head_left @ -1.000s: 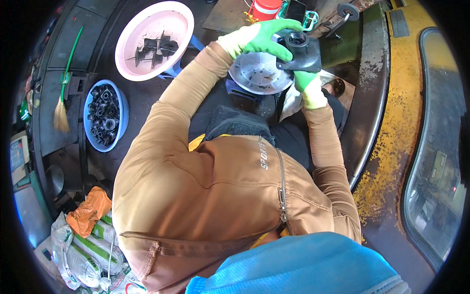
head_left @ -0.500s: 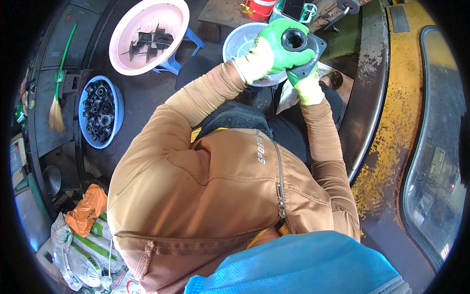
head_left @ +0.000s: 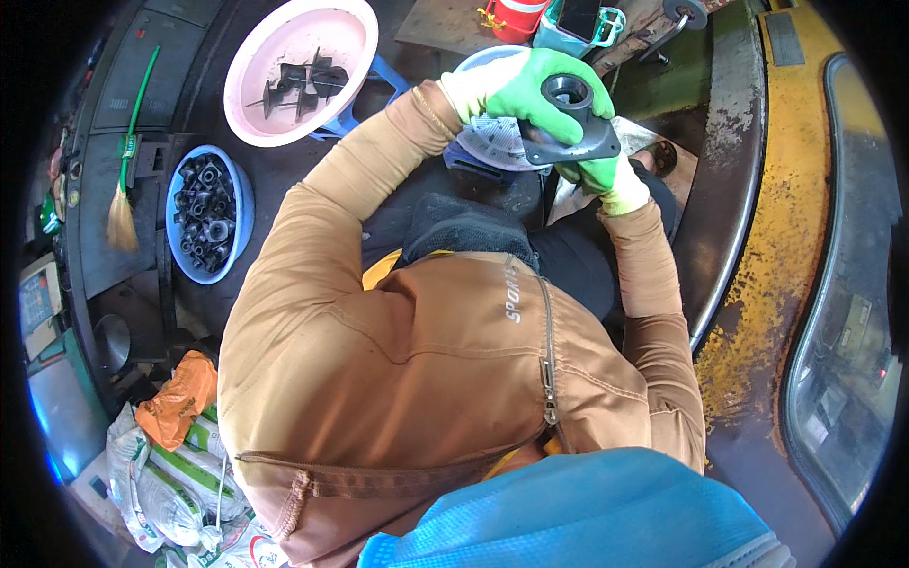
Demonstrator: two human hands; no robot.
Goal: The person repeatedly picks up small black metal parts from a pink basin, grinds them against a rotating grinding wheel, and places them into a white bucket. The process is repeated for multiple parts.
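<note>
A black flanged part [head_left: 579,142] with a round open collar on top is up in front of me, over a pale perforated basket. My left hand [head_left: 530,93], in a green and white glove, curls round the collar with its fingers closed on the part. From below and to the right, my right hand [head_left: 606,176], gloved alike, grips the underside of the flange; some of its fingers are hidden behind the part. The perforated basket [head_left: 494,137] sits just beyond my lap, partly covered by my left hand and the part.
A pink basin [head_left: 248,90] with several black pieces rests on a blue stool [head_left: 388,78]. Left of me, a blue tub [head_left: 243,213] holds many black parts. A red container [head_left: 514,19] and a teal basket [head_left: 549,38] stand ahead. Worn yellow machinery [head_left: 786,189] borders my right.
The black part has tipped from slanted to more level, its flange now lower and nearer me. My right hand has shifted down and right beneath it, and my left hand has stayed on the collar.
</note>
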